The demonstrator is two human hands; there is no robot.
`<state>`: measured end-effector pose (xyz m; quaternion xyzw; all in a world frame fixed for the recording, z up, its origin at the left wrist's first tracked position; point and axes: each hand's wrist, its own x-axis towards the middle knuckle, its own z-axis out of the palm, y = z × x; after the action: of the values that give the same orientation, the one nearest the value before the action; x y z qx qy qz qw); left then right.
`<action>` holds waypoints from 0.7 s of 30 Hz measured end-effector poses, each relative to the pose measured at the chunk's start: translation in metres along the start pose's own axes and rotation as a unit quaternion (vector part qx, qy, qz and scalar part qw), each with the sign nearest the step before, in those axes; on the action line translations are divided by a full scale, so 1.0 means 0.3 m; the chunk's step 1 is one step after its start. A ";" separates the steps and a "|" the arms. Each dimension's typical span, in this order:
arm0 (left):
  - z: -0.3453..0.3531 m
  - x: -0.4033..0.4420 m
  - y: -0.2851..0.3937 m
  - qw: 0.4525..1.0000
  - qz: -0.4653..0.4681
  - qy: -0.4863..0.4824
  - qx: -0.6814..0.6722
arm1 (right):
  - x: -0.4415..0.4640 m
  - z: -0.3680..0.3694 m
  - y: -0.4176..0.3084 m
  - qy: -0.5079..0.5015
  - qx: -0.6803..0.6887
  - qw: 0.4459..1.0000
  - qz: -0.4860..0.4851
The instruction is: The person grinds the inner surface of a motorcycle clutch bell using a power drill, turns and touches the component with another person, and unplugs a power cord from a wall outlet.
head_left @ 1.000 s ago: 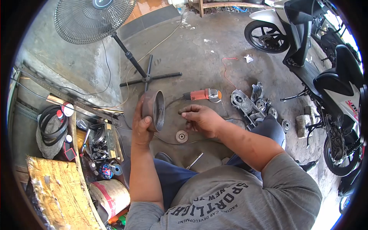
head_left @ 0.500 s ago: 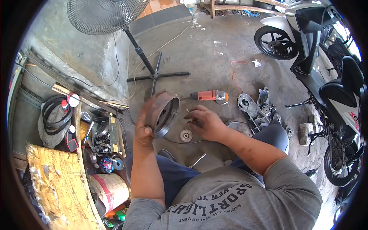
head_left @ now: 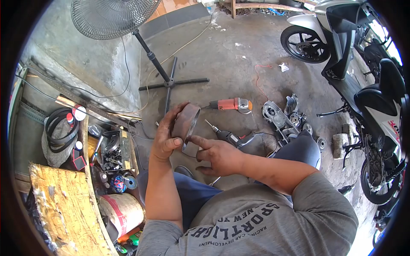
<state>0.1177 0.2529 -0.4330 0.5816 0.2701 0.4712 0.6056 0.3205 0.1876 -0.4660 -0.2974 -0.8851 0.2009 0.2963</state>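
Observation:
A round rusty-brown metal drum is gripped in my left hand, thumb at its near side and fingers round the back. Its open rim faces right, seen nearly edge-on. My right hand has its index finger stretched to the lower rim of the drum, the other fingers loosely bent and apart, holding nothing that shows. Beyond the hands an orange angle grinder lies on the floor. A dark power drill lies nearer, just above my right hand.
Engine parts lie on the floor to the right, beside my knee. A standing fan is at the upper left. Motorcycles stand on the right. A wooden board and a box of metal parts are at the left.
My right hand has moved left to the drum's rim, now covering the small disc on the floor. The drum has turned more edge-on. The drill has come into view.

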 end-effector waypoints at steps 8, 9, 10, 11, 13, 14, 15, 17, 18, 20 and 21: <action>0.018 0.005 0.001 0.999 -0.006 0.006 0.033 | -0.003 -0.022 -0.056 0.034 0.170 0.984 -0.035; 0.013 0.006 -0.003 0.999 -0.006 0.005 0.034 | -0.002 -0.028 -0.057 0.035 0.169 0.984 -0.035; 0.005 0.006 -0.009 1.000 -0.002 0.004 0.027 | -0.001 -0.037 -0.058 0.029 0.219 0.975 -0.027; -0.006 0.005 -0.015 1.000 0.001 0.002 0.021 | 0.000 -0.047 -0.057 0.023 0.268 0.963 -0.018; -0.018 0.007 -0.022 1.000 0.008 -0.001 0.007 | 0.004 -0.069 -0.054 0.010 0.362 0.932 -0.001; -0.016 0.009 -0.020 1.000 0.008 -0.002 0.007 | 0.005 -0.082 -0.053 0.011 0.361 0.933 -0.001; -0.010 0.010 -0.016 1.000 0.007 0.000 0.008 | 0.007 -0.095 -0.052 0.006 0.424 0.905 0.021; 0.002 0.011 -0.005 1.000 0.005 0.003 0.009 | 0.010 -0.118 -0.049 -0.003 0.545 0.836 0.065; 0.008 0.011 -0.002 1.000 0.005 0.004 0.010 | 0.010 -0.127 -0.044 -0.008 0.600 0.795 0.087; 0.016 0.011 0.002 1.000 0.000 0.003 0.013 | 0.010 -0.132 -0.025 0.004 0.639 0.765 0.083; 0.018 0.011 0.005 1.000 -0.005 0.003 0.018 | 0.011 -0.132 -0.013 0.015 0.677 0.732 0.078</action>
<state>0.1234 0.2532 -0.4299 0.5893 0.2836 0.4650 0.5968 0.3422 0.1940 -0.4331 -0.0888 -0.4841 0.7648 0.4158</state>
